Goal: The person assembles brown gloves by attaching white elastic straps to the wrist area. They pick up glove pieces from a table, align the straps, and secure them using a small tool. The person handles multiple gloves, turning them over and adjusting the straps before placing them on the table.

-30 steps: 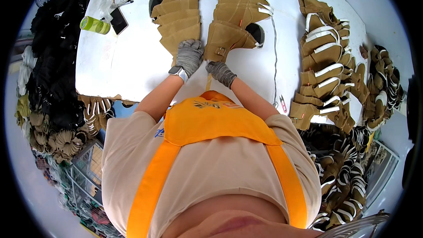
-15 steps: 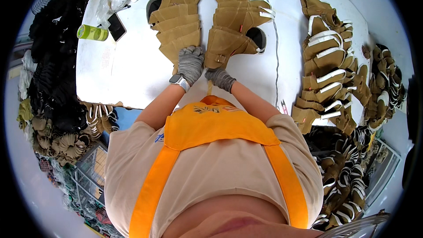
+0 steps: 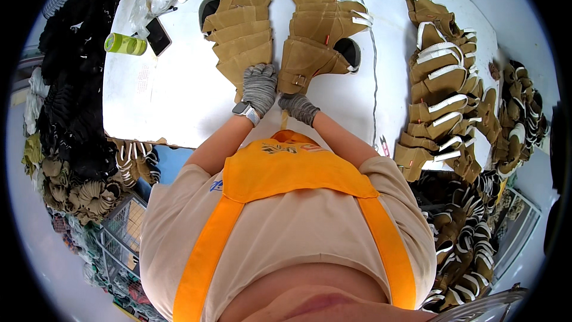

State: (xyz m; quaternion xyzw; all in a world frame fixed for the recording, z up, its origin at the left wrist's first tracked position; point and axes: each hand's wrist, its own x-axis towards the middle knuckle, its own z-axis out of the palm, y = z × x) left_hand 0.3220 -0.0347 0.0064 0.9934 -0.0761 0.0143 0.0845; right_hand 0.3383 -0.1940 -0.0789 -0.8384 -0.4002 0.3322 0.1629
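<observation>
Two rows of overlapping brown shoe uppers lie on the white table in front of me. My left hand (image 3: 260, 88), in a grey knit glove with a watch at the wrist, has its fingers curled over the near end of the left row of uppers (image 3: 245, 53). Beside it, my gloved right hand (image 3: 300, 109) grips the lower edge of the nearest right-row upper (image 3: 304, 59), which carries a strap and a small buckle. Its fingertips are partly hidden under that edge. A dark lining shows in the opening of this upper.
On the table's left are a green tape roll (image 3: 125, 44), a phone (image 3: 158, 37) and a clear plastic bag (image 3: 156, 1). Rightward lie small snips (image 3: 384, 145), a grey cord (image 3: 374, 71) and stacked brown uppers with white edging (image 3: 444, 77). Black pieces (image 3: 74, 77) are heaped beyond the left edge.
Both hands and the near uppers have shifted very slightly to the right. My left hand's fingers are a little more curled, and its grip stays at the same place.
</observation>
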